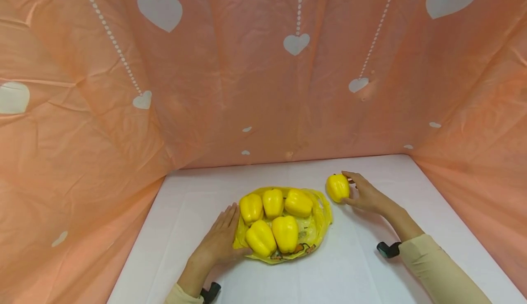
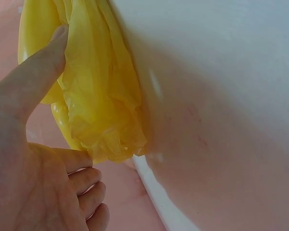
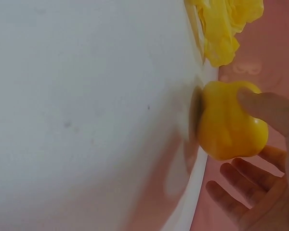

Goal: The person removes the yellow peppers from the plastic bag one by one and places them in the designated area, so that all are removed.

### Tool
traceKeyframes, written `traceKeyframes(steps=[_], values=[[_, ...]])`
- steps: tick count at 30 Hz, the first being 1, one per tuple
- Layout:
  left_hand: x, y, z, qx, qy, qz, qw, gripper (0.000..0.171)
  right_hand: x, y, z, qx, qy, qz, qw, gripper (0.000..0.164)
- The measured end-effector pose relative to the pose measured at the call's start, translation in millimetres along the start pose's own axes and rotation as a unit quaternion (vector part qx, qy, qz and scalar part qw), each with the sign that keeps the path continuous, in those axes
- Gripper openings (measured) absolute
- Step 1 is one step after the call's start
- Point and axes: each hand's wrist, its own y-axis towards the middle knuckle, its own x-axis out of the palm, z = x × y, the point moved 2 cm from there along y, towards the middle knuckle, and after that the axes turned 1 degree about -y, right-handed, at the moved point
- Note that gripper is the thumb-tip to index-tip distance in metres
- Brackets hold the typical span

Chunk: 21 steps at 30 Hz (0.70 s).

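Observation:
A yellow plastic bag [image 1: 314, 240] lies spread on the table with several yellow bell peppers [image 1: 285, 234] on top of it. My left hand [image 1: 222, 237] is at the bag's left edge, its fingers straight and the thumb reaching over the near side. In the left wrist view, the thumb lies against the crumpled bag [image 2: 98, 82]. To the right of the bag, my right hand [image 1: 366, 195] holds one more yellow bell pepper [image 1: 337, 188] between thumb and fingers. The right wrist view shows the thumb on this pepper [image 3: 226, 127], with the other fingers spread below.
The table has a white cover [image 1: 197, 194]. Orange sheeting with white hearts [image 1: 255, 89] hangs at the back and along both sides. A dark wrist camera [image 1: 388, 249] sits on the right wrist, and another [image 1: 212, 292] on the left.

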Motion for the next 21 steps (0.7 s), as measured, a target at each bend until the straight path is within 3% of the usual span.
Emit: traceKeyframes(steps=[9, 21], values=[[1.1, -3.3, 1.8, -0.004, -0.012, 0.000, 0.9999, 0.123, 0, -6, -2, 0.010, -0.010, 0.005, 1.000, 0.091], [-2.0, -2.5, 3.7, -0.004, -0.016, 0.005, 0.9998, 0.122, -6, -8, -17, -0.035, -0.032, 0.031, 0.998, 0.085]])
